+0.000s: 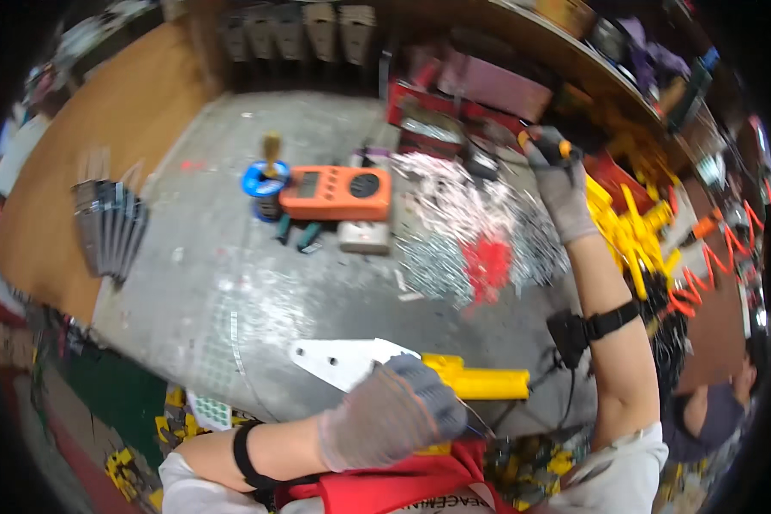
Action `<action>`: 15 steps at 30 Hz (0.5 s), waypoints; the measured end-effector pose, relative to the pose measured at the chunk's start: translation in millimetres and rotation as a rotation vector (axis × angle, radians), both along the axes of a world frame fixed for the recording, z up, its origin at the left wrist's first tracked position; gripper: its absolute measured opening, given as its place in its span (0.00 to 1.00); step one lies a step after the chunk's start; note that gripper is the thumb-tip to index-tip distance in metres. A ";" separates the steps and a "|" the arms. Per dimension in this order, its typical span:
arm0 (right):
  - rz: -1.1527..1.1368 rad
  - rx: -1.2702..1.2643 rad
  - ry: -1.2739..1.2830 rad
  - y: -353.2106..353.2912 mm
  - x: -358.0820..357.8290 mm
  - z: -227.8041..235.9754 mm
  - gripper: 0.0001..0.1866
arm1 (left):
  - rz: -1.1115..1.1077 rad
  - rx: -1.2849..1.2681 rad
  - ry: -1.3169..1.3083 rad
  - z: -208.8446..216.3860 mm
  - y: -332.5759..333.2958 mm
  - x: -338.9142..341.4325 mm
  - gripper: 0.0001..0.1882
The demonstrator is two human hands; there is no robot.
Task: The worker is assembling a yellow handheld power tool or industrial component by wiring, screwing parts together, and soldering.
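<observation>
Wearing a grey glove, my left hand (394, 407) is closed around a yellow plastic handle (488, 384) at the table's near edge. A pale flat plate (330, 358) with several holes juts out to the left of that hand, apparently joined to the handle. A thin wire shows beside my fingers. My right hand (561, 184), also gloved, is stretched to the far right, above the edge of the parts piles. Its fingers are wrapped round a black-and-orange tool (564, 147), whose exact kind is blurred.
Metal screws (437, 265), red pieces (488, 267) and pale pieces (445, 188) lie heaped mid-table. An orange multimeter (338, 193) and a blue-rimmed spool (267, 182) stand left of them. Yellow parts (634, 227) and a coiled orange cord (711, 278) are at right; grey plates (111, 227) at left.
</observation>
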State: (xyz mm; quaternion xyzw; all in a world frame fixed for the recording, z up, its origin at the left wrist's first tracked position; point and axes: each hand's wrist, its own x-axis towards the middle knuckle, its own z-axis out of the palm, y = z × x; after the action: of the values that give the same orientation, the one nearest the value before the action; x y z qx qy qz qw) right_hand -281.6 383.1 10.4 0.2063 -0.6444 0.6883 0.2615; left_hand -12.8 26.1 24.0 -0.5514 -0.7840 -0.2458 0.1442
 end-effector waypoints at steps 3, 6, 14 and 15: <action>-0.489 1.101 -0.109 -42.9 30.8 5.3 0.28 | 0.039 0.035 0.022 -11.4 -3.7 3.2 0.09; -0.165 0.914 -0.317 -57.7 83.1 31.1 0.28 | 0.074 0.095 -0.002 -15.7 -4.4 14.2 0.10; 0.002 0.905 -0.722 -127.9 366.3 43.3 0.18 | 0.139 0.218 -0.012 -10.0 0.0 12.1 0.06; 0.026 0.812 -0.791 -131.4 361.0 32.0 0.14 | 0.178 0.120 -0.060 -10.3 -4.3 14.2 0.05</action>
State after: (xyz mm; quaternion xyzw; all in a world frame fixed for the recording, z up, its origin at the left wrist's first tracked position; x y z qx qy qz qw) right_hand 79.4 251.6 42.3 0.0248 -0.9037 0.4134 -0.1086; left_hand 1.4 21.8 13.8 -0.4622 -0.8177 -0.2951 0.1747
